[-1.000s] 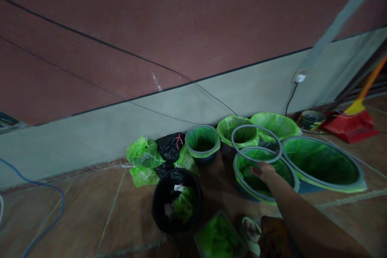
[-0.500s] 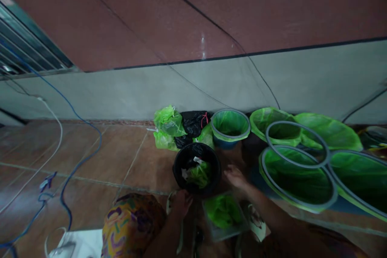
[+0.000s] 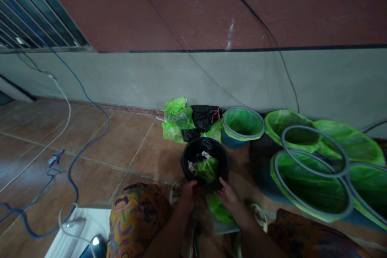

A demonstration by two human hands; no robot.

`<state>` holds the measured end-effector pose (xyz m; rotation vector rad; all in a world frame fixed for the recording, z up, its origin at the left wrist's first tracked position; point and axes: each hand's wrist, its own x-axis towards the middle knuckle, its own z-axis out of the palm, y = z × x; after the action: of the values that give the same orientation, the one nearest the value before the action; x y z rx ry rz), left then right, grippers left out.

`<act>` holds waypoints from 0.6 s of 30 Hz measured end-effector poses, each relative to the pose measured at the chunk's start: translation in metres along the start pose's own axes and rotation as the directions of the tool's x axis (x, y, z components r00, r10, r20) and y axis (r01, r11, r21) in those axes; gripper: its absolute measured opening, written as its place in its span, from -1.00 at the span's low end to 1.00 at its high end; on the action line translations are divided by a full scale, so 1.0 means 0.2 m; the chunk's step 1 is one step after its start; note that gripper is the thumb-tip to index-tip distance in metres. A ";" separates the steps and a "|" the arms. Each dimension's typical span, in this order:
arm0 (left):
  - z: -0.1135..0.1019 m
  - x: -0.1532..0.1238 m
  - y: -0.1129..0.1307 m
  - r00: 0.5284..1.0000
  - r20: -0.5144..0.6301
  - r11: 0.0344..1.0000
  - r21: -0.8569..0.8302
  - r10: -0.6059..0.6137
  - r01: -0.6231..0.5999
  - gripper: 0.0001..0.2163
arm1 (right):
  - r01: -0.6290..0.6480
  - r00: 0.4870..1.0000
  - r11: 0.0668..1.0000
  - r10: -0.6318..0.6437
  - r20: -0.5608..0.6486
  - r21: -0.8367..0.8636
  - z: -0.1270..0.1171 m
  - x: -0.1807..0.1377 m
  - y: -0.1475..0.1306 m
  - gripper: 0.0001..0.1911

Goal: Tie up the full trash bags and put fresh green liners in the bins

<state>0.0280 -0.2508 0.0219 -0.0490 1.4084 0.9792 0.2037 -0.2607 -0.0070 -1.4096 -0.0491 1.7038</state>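
A round black bucket (image 3: 185,165) stands on the floor between my feet, with a crumpled green plastic bag (image 3: 208,169) and some white scraps inside it. My left hand (image 3: 188,192) grips the bucket's near rim on the left, its fingers curled and partly hidden. On the near right of the rim, my right hand (image 3: 228,194) holds on, with fingertips at the edge. Below my right hand and partly covered by it is a clear shallow tray (image 3: 226,227) with bright green plastic bags (image 3: 220,209) in it.
Tied green bags (image 3: 178,115) and a black bag (image 3: 205,119) lie against the wall. Several green-lined bins (image 3: 243,123) stand to the right, a loose grey ring (image 3: 314,129) across some. A blue cable (image 3: 87,143) and a white box (image 3: 81,229) are on my left.
My right hand has moved left from beside the bucket onto its near rim. My left hand has come up to the rim. The camera view has shifted.
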 end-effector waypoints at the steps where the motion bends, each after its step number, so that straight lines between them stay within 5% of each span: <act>1: 0.01 -0.01 0.01 1.000 0.008 1.000 0.010 0.007 -0.007 -0.89 | -0.003 1.000 1.000 0.003 -0.005 0.023 0.01 -0.01 0.01 -0.51; 6: 0.04 -0.05 0.03 0.998 -0.021 0.993 0.102 0.054 -0.051 -0.89 | -0.003 0.999 1.000 0.004 -0.034 0.031 0.02 -0.05 -0.02 -0.62; 18: 0.08 -0.08 0.03 0.995 -0.008 0.966 0.243 0.096 -0.091 -0.83 | 0.024 0.999 0.947 -0.035 -0.028 -0.320 -0.07 -0.23 -0.22 -0.86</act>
<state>0.0381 -0.2465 0.0421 0.1916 1.5513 0.8782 0.2384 -0.2710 0.0460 -1.6637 -0.3400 1.7011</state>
